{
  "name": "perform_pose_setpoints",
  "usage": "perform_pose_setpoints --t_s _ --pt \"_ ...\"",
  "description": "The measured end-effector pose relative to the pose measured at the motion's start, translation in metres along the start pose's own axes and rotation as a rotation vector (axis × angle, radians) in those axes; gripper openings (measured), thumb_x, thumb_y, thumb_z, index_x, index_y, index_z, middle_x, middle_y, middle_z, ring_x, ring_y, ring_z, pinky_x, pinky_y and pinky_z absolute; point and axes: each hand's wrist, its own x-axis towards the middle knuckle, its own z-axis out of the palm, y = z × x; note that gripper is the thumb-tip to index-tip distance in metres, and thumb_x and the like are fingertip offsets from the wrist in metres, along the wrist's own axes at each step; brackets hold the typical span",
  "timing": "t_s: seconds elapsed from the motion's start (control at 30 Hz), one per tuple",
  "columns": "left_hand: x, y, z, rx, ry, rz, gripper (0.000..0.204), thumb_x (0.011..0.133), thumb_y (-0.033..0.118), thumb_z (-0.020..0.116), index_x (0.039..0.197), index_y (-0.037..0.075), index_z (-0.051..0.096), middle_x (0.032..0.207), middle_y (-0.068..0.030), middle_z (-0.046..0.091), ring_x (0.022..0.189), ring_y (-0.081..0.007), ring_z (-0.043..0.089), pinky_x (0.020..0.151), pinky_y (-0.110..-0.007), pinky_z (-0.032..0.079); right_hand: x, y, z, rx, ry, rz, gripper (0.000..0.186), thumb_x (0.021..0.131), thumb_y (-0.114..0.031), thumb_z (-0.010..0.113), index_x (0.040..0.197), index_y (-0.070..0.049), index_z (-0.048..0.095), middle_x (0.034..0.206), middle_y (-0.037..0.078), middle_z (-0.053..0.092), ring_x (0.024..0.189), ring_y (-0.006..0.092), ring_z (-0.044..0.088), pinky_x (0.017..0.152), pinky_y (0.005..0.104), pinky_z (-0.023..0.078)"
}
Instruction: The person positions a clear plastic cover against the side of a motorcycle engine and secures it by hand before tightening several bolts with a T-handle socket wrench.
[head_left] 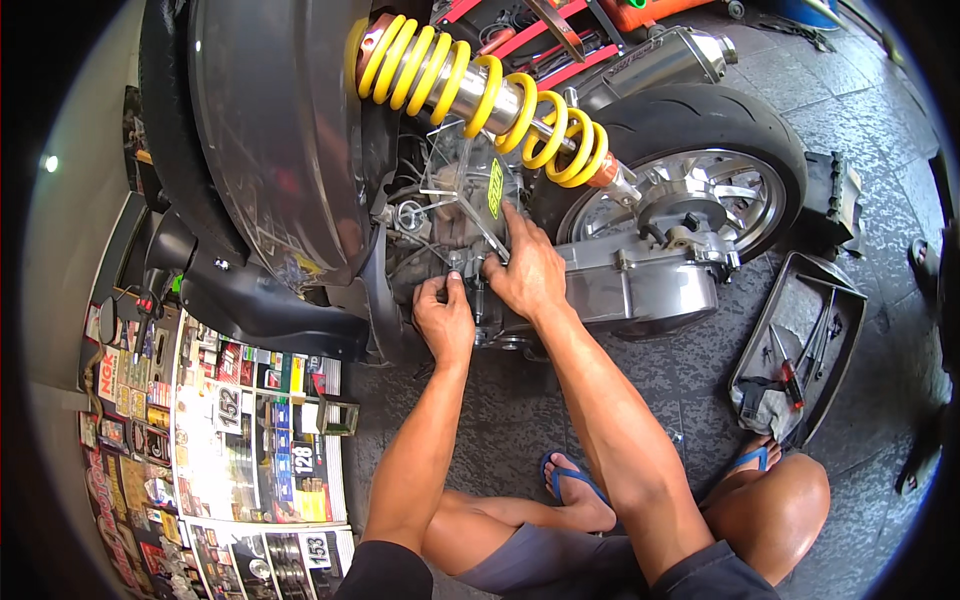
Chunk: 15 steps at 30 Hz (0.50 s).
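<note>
My left hand (443,318) is closed, fingertips and thumb curled at the scooter's engine (425,250) beside a small upright metal fitting; what it holds is too small to make out. My right hand (525,275) is just right of it, index finger reaching up toward a clear plastic piece with a yellow sticker (495,190), other fingers curled by the lower end of a slanted silver bar (477,220). Whether they grip the bar is unclear. Above both hands lies a large yellow-spring shock absorber (480,100), slanting down to the rear wheel (680,115).
Dark bodywork (260,120) fills the upper left. A silver exhaust (680,65) and red tool rack (560,70) sit behind. A metal tray (740,420) with screwdrivers lies at right. Shelves of packaged parts (230,460) stand lower left. My sandaled feet rest on the tiled floor (640,400).
</note>
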Motion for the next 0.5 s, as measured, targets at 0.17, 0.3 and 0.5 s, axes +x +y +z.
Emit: perform_pose_setpoints --t_s 0.17,0.3,0.5 --pt "0.005 0.023 -0.001 -0.104 -0.114 -0.299 0.029 0.089 0.020 0.068 0.085 -0.008 0.067 0.073 -0.0178 0.066 0.066 -0.0275 0.061 0.069 -0.041 0.048 0.001 0.001 -0.003 -0.012 -0.017 0.013 0.076 0.076 -0.022 0.068 0.146 -0.006 0.041 0.130 0.021 0.058 0.123 0.0385 0.053 0.102 0.0477 0.044" --pt "0.008 -0.001 0.004 -0.143 -0.047 -0.196 0.028 0.090 0.019 0.069 0.082 -0.008 0.066 0.062 -0.0038 0.059 0.056 -0.0105 0.048 0.055 -0.031 0.042 0.001 -0.005 -0.001 0.013 -0.020 0.006 0.076 0.076 -0.022 0.068 0.145 -0.006 0.042 0.128 0.021 0.058 0.123 0.0387 0.053 0.101 0.0480 0.044" --pt "-0.001 0.021 0.000 -0.120 -0.061 -0.171 0.027 0.089 0.019 0.071 0.084 -0.007 0.066 0.064 -0.0059 0.062 0.057 -0.0115 0.052 0.056 -0.032 0.044 0.000 0.005 -0.003 -0.003 0.004 -0.007 0.076 0.076 -0.022 0.068 0.145 -0.005 0.041 0.125 0.021 0.059 0.121 0.0393 0.054 0.100 0.0480 0.045"
